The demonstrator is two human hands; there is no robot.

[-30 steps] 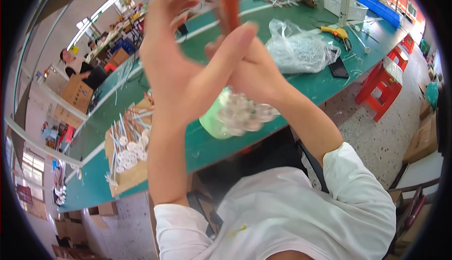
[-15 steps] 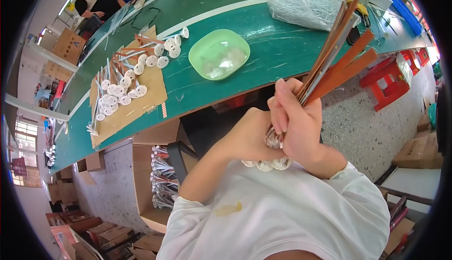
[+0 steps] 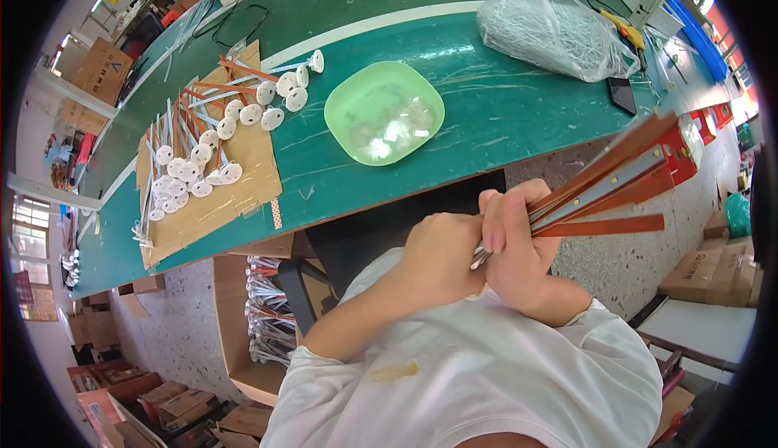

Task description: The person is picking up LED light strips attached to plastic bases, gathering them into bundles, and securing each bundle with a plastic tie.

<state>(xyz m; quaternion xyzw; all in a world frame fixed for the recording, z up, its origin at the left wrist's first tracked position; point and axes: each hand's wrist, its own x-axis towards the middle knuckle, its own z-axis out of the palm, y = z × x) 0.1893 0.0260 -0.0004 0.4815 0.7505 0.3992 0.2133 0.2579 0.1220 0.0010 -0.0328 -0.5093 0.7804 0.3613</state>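
- Carton (image 3: 99, 71), far left: dark printing, too small for me to read.
- Disc-ended strips (image 3: 188, 171), left: loose on a cardboard sheet (image 3: 259, 164), apparently not yet gathered.
- Open box (image 3: 231, 326), near left: packed strips (image 3: 271, 314), seemingly done.
- Green bowl (image 3: 356, 91), far middle: clear pieces (image 3: 397, 132).
- Left hand (image 3: 444, 252), near: curled at the strip bundle's near end; hold hidden, cannot tell.
- Right hand (image 3: 515, 245), near right: clenched round the strip bundle (image 3: 604, 186), apparently not yet packed.

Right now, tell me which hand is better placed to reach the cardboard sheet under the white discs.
Probably the left hand: it is nearer the cardboard sheet, though its fingers are largely hidden. The right hand is farther off and wrapped around the strips.
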